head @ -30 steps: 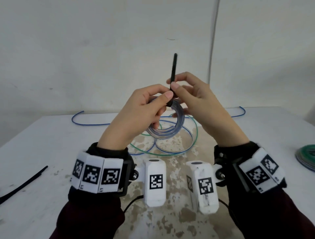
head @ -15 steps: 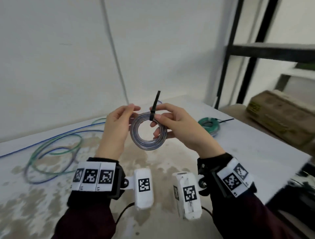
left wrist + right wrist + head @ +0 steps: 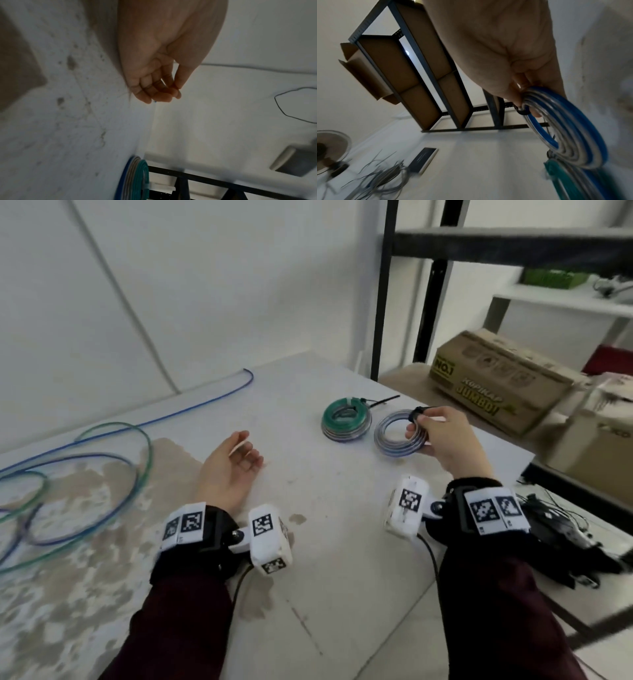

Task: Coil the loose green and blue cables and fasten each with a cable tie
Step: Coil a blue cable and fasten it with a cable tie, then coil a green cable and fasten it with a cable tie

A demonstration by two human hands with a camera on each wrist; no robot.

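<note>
My right hand (image 3: 432, 430) grips a small blue coiled cable (image 3: 394, 436) bound with a black cable tie (image 3: 416, 412), low over the table's right part. The right wrist view shows the blue coil (image 3: 570, 129) pinched between my thumb and fingers. Just left of it a green coil (image 3: 346, 419) lies on other coils, its black tie tail (image 3: 383, 401) sticking out right. My left hand (image 3: 239, 457) rests on the table (image 3: 308, 542) with loosely curled fingers, holding nothing. Loose green and blue cables (image 3: 85, 474) sprawl at the left.
A black metal shelf (image 3: 424, 302) with cardboard boxes (image 3: 496, 385) stands past the table's right edge. Dark cables and gear (image 3: 565, 535) lie below on the right. A wall rises behind the table. The right wrist view shows a fan (image 3: 329, 151) on the floor.
My left hand let go of the blue coil and dropped to the table. The right hand carried the coil right and down beside the green coil. My head turned right.
</note>
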